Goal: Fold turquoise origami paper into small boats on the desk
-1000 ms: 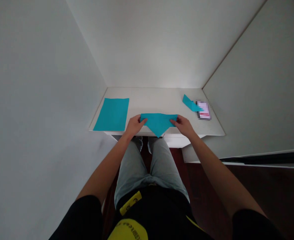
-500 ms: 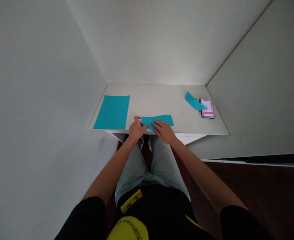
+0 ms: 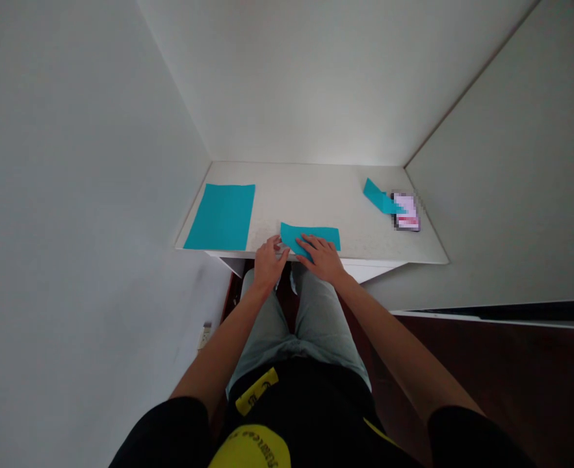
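Observation:
A narrow piece of teal paper (image 3: pixel 316 231), which looks folded, lies near the front edge of the white tabletop. My right hand (image 3: pixel 323 257) rests flat on it with fingers spread, covering part of its lower side. Just off the paper's left end is my left hand (image 3: pixel 268 260), its thumb and fingers apart and nothing visible between them. Whether the left fingertips touch the paper's corner I cannot tell.
A larger teal sheet (image 3: pixel 222 218) lies flat at the left of the white tabletop (image 3: pixel 311 195). At the right, a folded teal paper piece (image 3: pixel 378 197) partly overlaps a blurred, pinkish-white flat object (image 3: pixel 407 221). Walls enclose the back and both sides.
My left hand has come off the paper's left end and sits slightly lower. The paper has turned a little, its left end now higher and right end lower. My right hand stays on it.

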The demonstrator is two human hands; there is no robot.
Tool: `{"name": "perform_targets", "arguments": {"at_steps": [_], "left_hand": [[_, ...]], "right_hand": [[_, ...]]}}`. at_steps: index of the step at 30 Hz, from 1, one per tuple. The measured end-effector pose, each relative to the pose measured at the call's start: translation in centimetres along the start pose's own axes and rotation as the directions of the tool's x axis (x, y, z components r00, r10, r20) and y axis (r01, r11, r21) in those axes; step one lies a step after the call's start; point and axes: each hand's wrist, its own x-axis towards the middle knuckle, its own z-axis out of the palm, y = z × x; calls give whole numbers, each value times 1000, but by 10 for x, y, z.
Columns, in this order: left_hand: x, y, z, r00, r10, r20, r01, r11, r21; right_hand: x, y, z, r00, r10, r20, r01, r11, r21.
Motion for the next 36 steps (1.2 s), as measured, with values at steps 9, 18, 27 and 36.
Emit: {"name": "perform_targets", "arguments": {"at_steps": [9,18,27,36], "left_hand": [[-18,7,-4,998,41,44,-48,985,165],[-7,15,0,967,134,216,-187,949,252],[33,5,0,960,53,274,-157,914,373],[47,-9,1,944,56,324,-189,900,394]], "right_hand": [[0,4,4,1000,-2,-8,3,999,40],[0,-2,0,1000,7,-1,-7,999,51],[-19,33,-17,983,-182,11,178,971,162],[-37,86,-27,989,-144,-46,150,974,172]]}}
